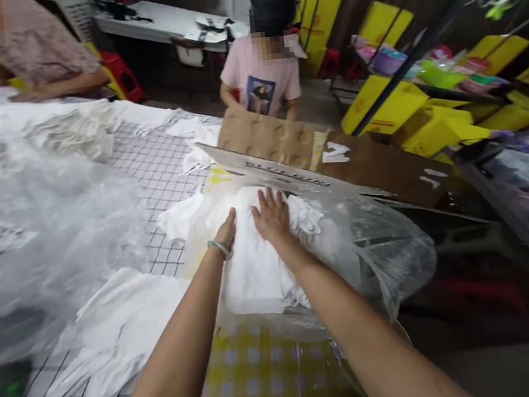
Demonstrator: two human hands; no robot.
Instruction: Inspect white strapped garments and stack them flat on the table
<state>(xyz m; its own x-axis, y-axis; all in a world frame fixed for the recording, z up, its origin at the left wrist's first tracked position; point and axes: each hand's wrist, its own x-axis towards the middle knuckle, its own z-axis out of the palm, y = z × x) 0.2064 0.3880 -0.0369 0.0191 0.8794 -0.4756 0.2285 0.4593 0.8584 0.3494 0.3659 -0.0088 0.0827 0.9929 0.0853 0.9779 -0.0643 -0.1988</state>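
A stack of white cloth pieces (252, 273) lies in the mouth of a clear plastic bag (401, 251), beside a raised cardboard flap (290, 170) with dark print. My right hand (271, 216) presses flat on top of the stack, fingers spread. Along the stack's left edge rests my left hand (225, 231), its visible fingers stretched out and the rest hidden at the side; a pale bracelet (219, 248) circles that wrist. Ruffled white edges (305, 213) of cloth show right of my right hand.
More white cloth (123, 328) and crumpled clear plastic (77, 227) lie on the grid-patterned table (163, 155). Yellow checked cloth (256, 372) is in front of me. One person (246, 64) stands behind the cardboard, another (52, 50) at far left. Yellow boxes (386, 101) stand right.
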